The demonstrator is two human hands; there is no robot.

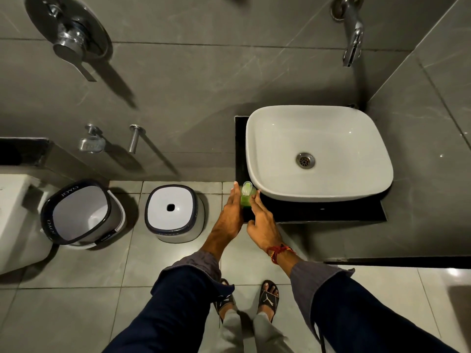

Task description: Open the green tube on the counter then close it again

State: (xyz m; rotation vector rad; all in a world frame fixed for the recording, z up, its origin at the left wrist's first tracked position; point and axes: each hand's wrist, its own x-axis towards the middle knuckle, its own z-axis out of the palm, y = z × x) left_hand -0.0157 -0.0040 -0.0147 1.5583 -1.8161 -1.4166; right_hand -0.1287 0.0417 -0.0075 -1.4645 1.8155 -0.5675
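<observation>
1. Two hands flank a small translucent green plastic tube (246,197) standing at the near left corner of the black tabletop (331,212).
2. Left hand (230,215) lies flat against its left side, fingers straight.
3. Right hand (262,222) touches its right side, fingers loose, not clamped.
4. Its clear flip cap (247,187) stands open.

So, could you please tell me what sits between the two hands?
In the head view, the green tube stands between the left hand and right hand, at the counter's corner.
</observation>
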